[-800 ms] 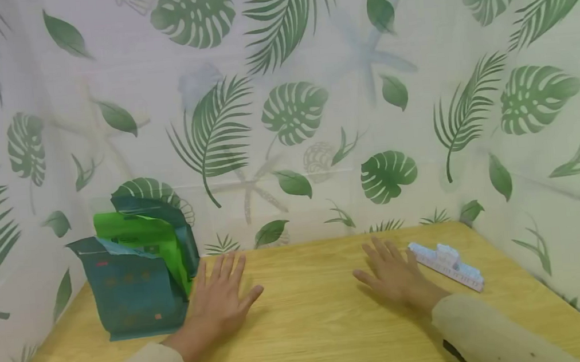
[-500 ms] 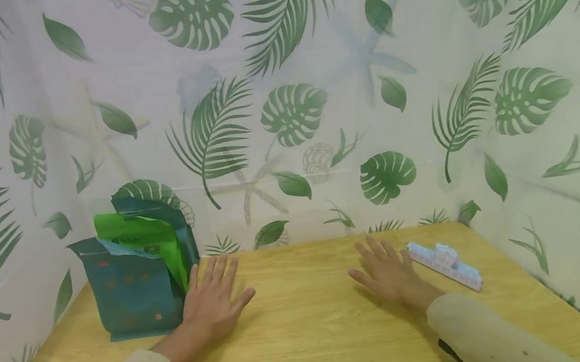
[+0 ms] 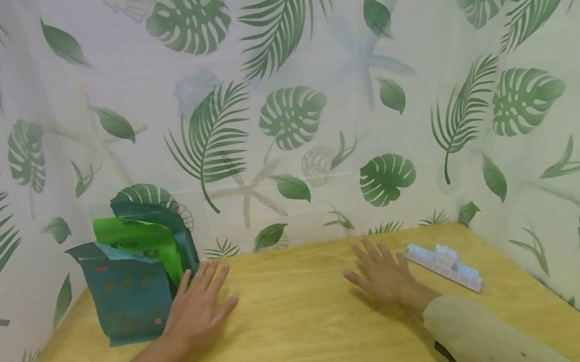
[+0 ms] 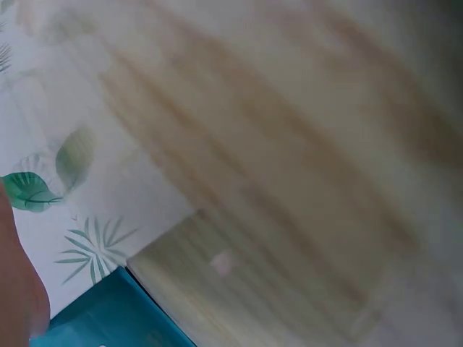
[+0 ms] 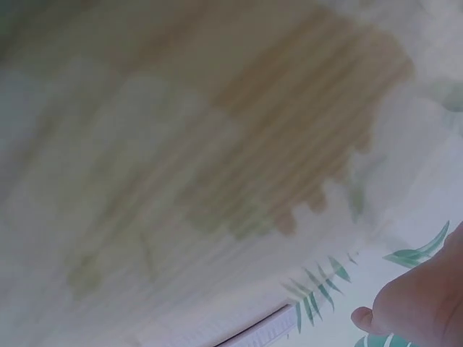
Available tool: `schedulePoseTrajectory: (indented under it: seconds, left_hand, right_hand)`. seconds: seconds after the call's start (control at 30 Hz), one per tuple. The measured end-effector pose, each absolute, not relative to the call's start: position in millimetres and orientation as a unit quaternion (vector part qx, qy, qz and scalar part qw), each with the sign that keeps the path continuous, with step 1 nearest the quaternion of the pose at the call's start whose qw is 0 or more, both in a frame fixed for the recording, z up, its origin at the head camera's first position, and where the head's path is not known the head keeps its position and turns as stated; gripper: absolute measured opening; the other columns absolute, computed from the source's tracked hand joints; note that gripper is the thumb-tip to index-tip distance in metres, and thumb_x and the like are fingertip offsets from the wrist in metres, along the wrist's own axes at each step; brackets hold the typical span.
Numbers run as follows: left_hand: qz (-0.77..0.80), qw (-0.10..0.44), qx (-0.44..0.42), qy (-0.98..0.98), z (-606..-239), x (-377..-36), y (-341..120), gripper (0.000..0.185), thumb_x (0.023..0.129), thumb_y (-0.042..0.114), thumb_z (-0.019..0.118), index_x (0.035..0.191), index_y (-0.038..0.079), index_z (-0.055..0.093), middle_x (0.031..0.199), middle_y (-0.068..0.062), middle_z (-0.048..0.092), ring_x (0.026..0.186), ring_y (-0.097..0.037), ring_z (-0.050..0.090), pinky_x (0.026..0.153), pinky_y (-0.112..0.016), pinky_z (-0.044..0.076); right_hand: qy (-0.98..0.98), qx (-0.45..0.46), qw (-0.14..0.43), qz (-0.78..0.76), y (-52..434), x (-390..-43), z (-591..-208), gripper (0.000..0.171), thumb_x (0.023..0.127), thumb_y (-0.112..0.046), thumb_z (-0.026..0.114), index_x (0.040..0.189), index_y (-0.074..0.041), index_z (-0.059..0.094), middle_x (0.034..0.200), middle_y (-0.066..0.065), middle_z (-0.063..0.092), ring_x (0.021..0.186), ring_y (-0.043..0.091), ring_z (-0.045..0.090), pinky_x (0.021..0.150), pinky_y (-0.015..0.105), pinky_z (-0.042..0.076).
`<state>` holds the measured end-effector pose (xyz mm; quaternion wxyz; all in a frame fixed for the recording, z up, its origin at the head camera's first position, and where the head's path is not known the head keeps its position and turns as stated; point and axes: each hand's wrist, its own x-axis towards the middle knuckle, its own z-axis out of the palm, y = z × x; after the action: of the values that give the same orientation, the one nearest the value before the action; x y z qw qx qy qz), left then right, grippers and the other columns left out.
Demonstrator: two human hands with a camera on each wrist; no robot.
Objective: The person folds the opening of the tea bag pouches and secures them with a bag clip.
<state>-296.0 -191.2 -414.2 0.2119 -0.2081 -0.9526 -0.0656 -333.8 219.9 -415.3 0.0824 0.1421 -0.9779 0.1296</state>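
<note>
In the head view a dark teal stand-up pouch (image 3: 129, 298) stands at the left of the table, its top gaping. A bright green packet (image 3: 142, 237) shows from its opening. My left hand (image 3: 194, 307), fingers straight and spread, overlaps the pouch's right edge and holds nothing. The pouch's teal side (image 4: 116, 314) also appears low in the left wrist view. Toward the right, my right hand (image 3: 381, 271) is spread flat with nothing in it. Just beyond its little-finger side lies a long pale blue and pink bag clip (image 3: 445, 268), partly seen in the right wrist view.
The wooden table (image 3: 302, 318) reaches back to a white cloth backdrop (image 3: 278, 50) printed with green leaves, which also closes in both sides. Both wrist views are largely filled by blurred, wood-like streaks.
My left hand has moved left and slightly down, now overlapping more of the pouch. My right hand has shifted slightly left. The pouch and the bag clip stay where they were.
</note>
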Motion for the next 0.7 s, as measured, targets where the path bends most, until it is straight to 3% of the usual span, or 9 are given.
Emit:
schedulePoseTrajectory:
  seconds: [0.23,0.4,0.7]
  left_hand:
    - [-0.076,0.319,-0.267,-0.906,-416,-293,-196,0.062,0.096,0.041,0.061,0.146,0.006,0.048,0.143,-0.013,0.053,0.137,-0.033,0.044,0.113,-0.054,0.030]
    - [-0.076,0.370,-0.295,-0.878,-415,-292,-199,0.059,0.092,0.036,0.066,0.138,0.001,0.053,0.129,-0.014,0.057,0.121,-0.033,0.052,0.104,-0.054,0.037]
    - [-0.072,0.416,-0.319,-0.848,-418,-285,-213,0.060,0.104,0.052,0.037,0.123,0.000,0.061,0.122,-0.018,0.058,0.113,-0.036,0.055,0.097,-0.054,0.041]
  right_hand:
    - [-0.975,0.149,0.079,0.142,214,-336,-418,0.080,0.100,-0.064,0.038,0.159,-0.013,0.022,0.166,0.017,0.011,0.148,0.051,0.016,0.106,0.080,0.011]
    - [-0.970,0.162,0.087,0.158,209,-336,-418,0.082,0.099,-0.066,0.037,0.159,-0.011,0.024,0.166,0.019,0.014,0.146,0.051,0.020,0.104,0.081,0.013]
    - [-0.963,0.167,0.124,0.170,193,-342,-424,0.080,0.098,-0.067,0.041,0.154,-0.011,0.033,0.159,0.017,0.031,0.142,0.046,0.029,0.104,0.079,0.013]
